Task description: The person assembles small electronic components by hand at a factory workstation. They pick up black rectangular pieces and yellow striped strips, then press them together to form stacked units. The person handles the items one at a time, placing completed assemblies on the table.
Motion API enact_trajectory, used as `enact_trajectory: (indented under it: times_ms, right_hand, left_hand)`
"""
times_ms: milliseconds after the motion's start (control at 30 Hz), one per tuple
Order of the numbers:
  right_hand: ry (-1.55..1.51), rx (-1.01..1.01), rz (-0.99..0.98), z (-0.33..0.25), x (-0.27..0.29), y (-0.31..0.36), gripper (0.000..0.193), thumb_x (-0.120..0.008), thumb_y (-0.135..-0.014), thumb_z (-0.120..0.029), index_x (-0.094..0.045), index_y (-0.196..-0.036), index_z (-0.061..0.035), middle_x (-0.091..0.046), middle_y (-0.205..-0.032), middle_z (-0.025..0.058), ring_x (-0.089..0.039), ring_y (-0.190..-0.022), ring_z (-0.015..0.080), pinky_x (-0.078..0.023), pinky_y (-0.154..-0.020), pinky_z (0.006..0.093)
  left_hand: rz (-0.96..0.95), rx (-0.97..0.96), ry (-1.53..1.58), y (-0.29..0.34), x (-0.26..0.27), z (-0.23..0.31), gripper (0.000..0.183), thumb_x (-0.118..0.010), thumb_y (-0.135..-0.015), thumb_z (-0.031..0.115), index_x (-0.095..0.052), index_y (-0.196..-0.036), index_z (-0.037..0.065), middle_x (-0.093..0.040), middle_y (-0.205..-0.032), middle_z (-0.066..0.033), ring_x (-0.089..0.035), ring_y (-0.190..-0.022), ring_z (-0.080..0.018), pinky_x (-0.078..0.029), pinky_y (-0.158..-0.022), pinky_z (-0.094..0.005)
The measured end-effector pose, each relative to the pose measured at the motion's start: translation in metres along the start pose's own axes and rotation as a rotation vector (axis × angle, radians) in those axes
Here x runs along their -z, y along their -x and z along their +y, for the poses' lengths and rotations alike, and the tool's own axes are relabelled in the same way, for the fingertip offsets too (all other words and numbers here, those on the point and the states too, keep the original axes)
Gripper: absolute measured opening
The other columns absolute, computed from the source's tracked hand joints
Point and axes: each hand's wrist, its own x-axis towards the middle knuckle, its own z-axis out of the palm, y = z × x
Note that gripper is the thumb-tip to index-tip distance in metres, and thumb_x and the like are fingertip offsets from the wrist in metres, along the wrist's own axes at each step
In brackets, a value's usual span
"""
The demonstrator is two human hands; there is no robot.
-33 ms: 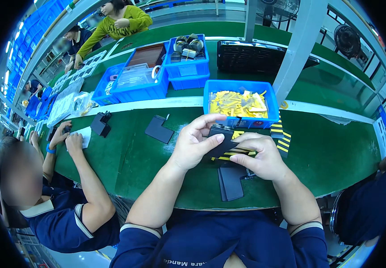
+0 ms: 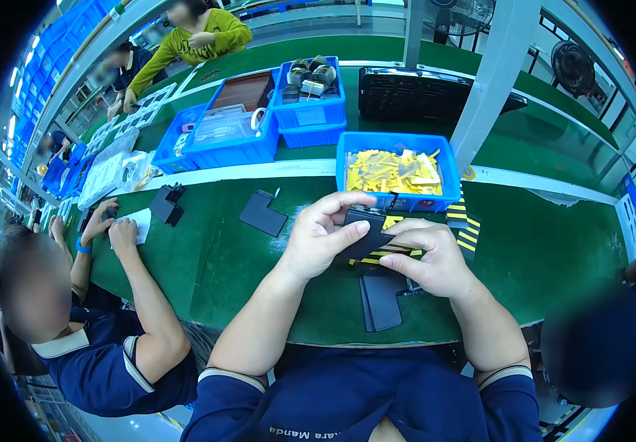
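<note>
My left hand [image 2: 323, 234] grips a flat black L-shaped part [image 2: 359, 241] between thumb and fingers, raised above the table. My right hand [image 2: 436, 258] is closed at the part's right edge, thumb below and fingers above; its fingertips partly hide what they pinch. Just beneath lie pieces of yellow-and-black striped tape [image 2: 377, 254]. Nearer to me on the green table are dark flat L-shaped parts [image 2: 384, 300], overlapping, with a small connector at one side. Another such black part [image 2: 262, 214] rests left of my left hand.
Beyond my hands stands a blue bin [image 2: 344, 166] of yellow strips, beside a grey post [image 2: 491, 81]. More blue bins [image 2: 233, 151] stand back left. More striped tape [image 2: 467, 234] lies right. A co-worker [image 2: 104, 361] sits at my left near a black part [image 2: 165, 205]; another person [image 2: 601, 346] is at right.
</note>
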Motion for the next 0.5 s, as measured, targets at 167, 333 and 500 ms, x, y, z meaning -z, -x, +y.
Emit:
enact_trajectory:
  times_ms: [167,333,500]
  right_hand:
    - [0.002,0.018,0.048,0.002,-0.002,0.001,0.017,-0.071,-0.069,-0.010,-0.066,-0.082,0.0008,-0.064,-0.085,0.0129,-0.062,-0.076,0.0255,-0.048,-0.070,0.0314]
    - [-0.028,-0.033,0.091,-0.001,-0.004,0.000,0.018,-0.071,-0.069,-0.008,-0.065,-0.082,0.0025,-0.064,-0.083,0.0125,-0.062,-0.075,0.0240,-0.048,-0.069,0.0305]
    - [-0.041,-0.024,0.122,0.004,-0.006,0.000,0.018,-0.071,-0.069,-0.007,-0.064,-0.083,0.0035,-0.063,-0.082,0.0127,-0.062,-0.074,0.0231,-0.048,-0.068,0.0300]
  left_hand:
    - [0.009,0.035,-0.018,0.001,0.001,0.004,0.027,-0.062,-0.081,0.004,-0.055,-0.106,-0.001,-0.058,-0.100,-0.0074,-0.057,-0.088,-0.0113,-0.048,-0.078,-0.0248]
    - [0.086,0.052,-0.117,0.003,0.002,0.000,0.022,-0.062,-0.082,0.005,-0.055,-0.102,-0.002,-0.059,-0.097,-0.0070,-0.057,-0.087,-0.0103,-0.047,-0.078,-0.0239]
    - [0.123,0.006,-0.092,0.002,0.005,-0.008,0.016,-0.059,-0.084,0.004,-0.056,-0.098,-0.003,-0.062,-0.092,-0.0069,-0.058,-0.082,-0.0083,-0.048,-0.072,-0.0226]
